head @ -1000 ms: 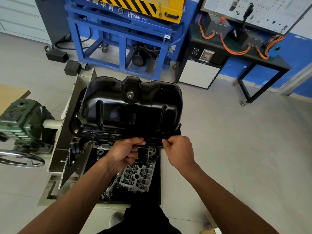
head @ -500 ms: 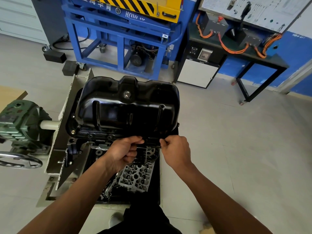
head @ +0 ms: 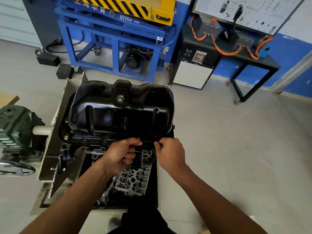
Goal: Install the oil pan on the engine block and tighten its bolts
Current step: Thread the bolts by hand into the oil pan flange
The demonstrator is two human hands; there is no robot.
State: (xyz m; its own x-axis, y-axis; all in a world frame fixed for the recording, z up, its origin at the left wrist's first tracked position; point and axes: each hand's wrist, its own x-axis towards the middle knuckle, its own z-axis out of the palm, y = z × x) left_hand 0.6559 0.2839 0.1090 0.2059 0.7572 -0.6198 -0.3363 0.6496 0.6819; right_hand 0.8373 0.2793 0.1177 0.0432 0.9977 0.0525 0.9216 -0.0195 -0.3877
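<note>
Oil pan (head: 121, 114) lies upside down on the engine block (head: 67, 149), its black sump facing up and its near rim towards the person. The left hand (head: 120, 155) reaches in from below, wrist bent, thumb laid along that rim and fingers curled under it, gripping the pan. Just beside it, the right hand (head: 170, 152) pinches the same rim between thumb and forefinger, the other fingers folded. A cylinder head (head: 135, 179) lies below the hands, and a green gearbox (head: 15, 127) stands at the left.
</note>
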